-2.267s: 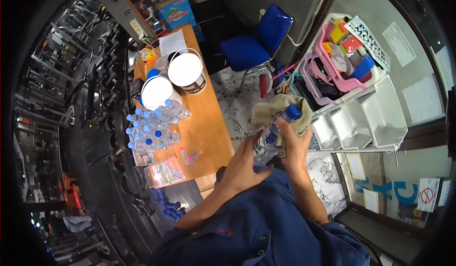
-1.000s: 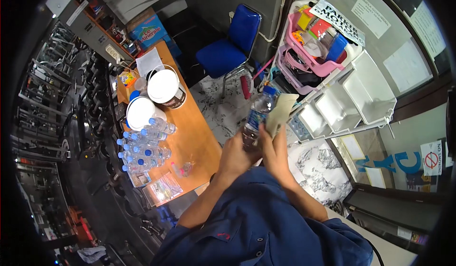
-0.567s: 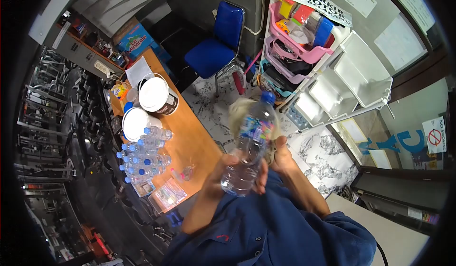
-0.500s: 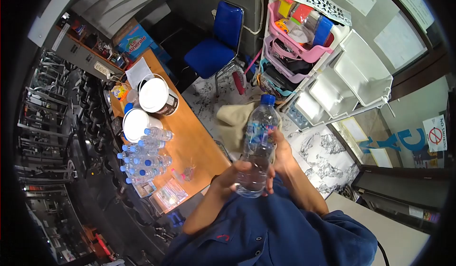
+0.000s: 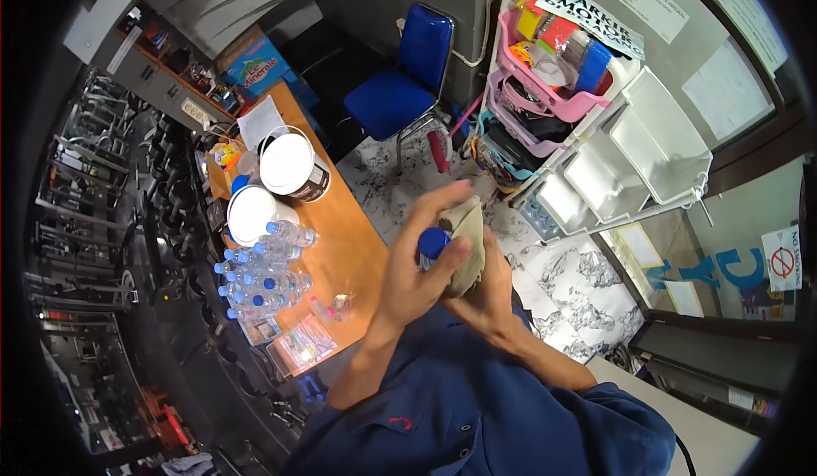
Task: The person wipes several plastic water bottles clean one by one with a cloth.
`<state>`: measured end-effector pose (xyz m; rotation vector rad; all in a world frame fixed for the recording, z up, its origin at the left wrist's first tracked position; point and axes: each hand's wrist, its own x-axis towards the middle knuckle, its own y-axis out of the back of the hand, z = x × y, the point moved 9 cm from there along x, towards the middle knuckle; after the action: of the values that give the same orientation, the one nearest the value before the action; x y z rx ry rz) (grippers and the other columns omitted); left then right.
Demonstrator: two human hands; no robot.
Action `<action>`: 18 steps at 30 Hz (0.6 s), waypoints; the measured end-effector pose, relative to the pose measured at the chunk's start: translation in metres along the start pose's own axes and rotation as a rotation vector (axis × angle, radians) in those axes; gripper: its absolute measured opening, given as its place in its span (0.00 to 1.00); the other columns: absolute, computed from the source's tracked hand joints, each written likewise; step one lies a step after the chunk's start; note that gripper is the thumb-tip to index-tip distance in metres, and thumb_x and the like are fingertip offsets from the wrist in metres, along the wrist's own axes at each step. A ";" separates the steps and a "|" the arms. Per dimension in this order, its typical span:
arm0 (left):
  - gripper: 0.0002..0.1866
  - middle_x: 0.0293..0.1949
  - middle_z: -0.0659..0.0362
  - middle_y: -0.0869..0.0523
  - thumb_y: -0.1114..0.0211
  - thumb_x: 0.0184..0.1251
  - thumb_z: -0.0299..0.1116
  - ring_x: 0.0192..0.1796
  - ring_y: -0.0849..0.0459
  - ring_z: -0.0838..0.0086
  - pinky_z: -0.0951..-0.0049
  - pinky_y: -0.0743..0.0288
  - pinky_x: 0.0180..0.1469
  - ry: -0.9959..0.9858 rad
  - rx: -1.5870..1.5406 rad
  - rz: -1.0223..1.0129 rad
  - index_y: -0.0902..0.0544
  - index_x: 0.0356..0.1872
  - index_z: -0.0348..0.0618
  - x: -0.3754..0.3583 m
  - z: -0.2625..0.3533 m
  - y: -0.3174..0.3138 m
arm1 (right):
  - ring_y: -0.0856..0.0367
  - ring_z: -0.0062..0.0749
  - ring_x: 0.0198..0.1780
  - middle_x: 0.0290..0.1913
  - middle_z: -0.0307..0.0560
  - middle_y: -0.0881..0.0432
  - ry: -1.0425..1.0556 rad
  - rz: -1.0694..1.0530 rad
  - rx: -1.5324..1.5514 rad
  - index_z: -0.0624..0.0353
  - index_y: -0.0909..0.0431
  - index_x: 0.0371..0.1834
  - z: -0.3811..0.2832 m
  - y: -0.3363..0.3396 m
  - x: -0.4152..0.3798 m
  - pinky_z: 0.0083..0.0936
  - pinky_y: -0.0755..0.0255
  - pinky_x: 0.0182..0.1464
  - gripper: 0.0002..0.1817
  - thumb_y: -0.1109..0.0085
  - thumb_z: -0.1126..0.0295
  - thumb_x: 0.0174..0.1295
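Note:
A plastic water bottle with a blue cap point(image 5: 433, 242) is in front of my chest, its cap tipped up toward me and most of its body hidden. My left hand point(image 5: 408, 272) curls round its near side, thumb against a beige cloth point(image 5: 468, 250) and fingers reaching past the cap. The cloth lies along the bottle's right side. My right hand point(image 5: 489, 302) grips the cloth from below and the right; whether it also touches the bottle is hidden.
On the wooden desk point(image 5: 345, 246) to the left are several water bottles point(image 5: 264, 276), a white lidded bucket point(image 5: 289, 165) and a second white tub point(image 5: 255, 216). A blue chair point(image 5: 391, 102) stands ahead. Stacked baskets point(image 5: 545, 102) and white trays point(image 5: 604, 170) stand to the right.
The bottle has turned from upright and fully visible to cap toward me. The cloth has come from behind it to its right side. My left hand has risen from the base toward the cap.

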<state>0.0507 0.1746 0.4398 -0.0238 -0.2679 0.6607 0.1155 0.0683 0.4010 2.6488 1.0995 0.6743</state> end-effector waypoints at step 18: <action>0.19 0.35 0.51 0.06 0.29 0.79 0.46 0.49 0.06 0.56 0.44 0.29 0.73 -0.340 -0.326 -0.174 0.22 0.32 0.43 0.004 0.070 -0.006 | 0.12 0.56 0.49 0.51 0.59 0.16 0.248 -0.110 -0.041 0.71 0.23 0.61 -0.048 0.048 -0.002 0.44 0.17 0.49 0.46 0.08 0.60 0.42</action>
<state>0.0391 0.1679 0.5093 -0.1996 -0.6960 0.4400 0.1205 0.0336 0.4591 2.4974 1.2683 1.0112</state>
